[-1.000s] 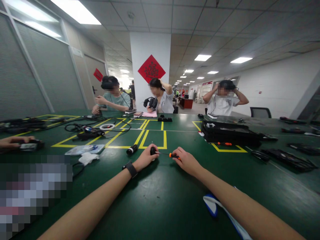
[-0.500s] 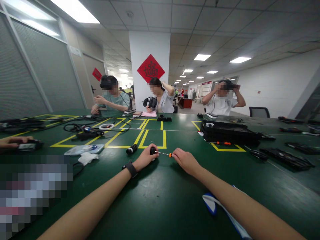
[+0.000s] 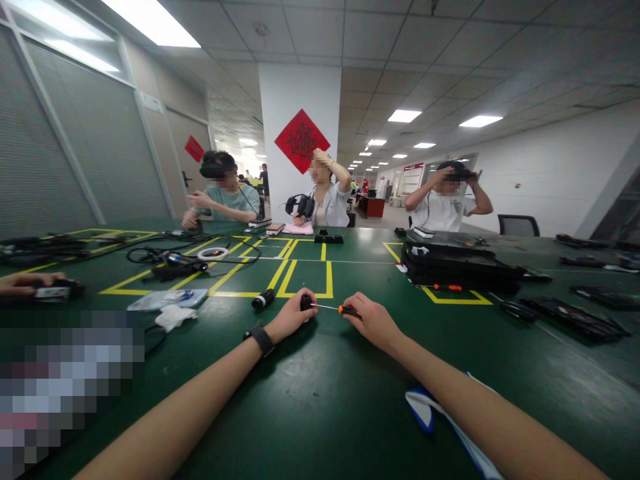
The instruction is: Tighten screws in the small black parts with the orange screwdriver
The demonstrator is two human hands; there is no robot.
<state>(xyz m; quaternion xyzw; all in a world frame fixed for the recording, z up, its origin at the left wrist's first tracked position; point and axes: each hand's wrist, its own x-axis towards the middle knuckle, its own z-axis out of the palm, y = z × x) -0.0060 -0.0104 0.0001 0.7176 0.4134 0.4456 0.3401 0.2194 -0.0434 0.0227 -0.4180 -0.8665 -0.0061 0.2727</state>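
A: Where's the workpiece?
B: Small black part point(image 3: 305, 303), just above the green table point(image 3: 300, 427), in the left hand point(image 3: 293, 313). Fingers curled closed round it; most of it hidden.
A: Right hand?
B: Right hand point(image 3: 371, 320) is closed on the handle of an orange-and-black screwdriver point(image 3: 343, 310). Shaft lies nearly level, tip at the part. Can't tell if it's seated in a screw.
A: Step?
B: Driver work on the part, I'd judge. Turn direction unclear.
A: Next move needs?
B: Firm left grip, shaft in line with the fastener, light push while turning. Slip risk: tip is close to the left fingers.
A: Nearby?
B: Black cylinder point(image 3: 263, 299) just beside the left hand, crumpled white tissue point(image 3: 175, 317) farther left. Black case point(image 3: 460, 267) off right, orange tool point(image 3: 447, 287) in front.
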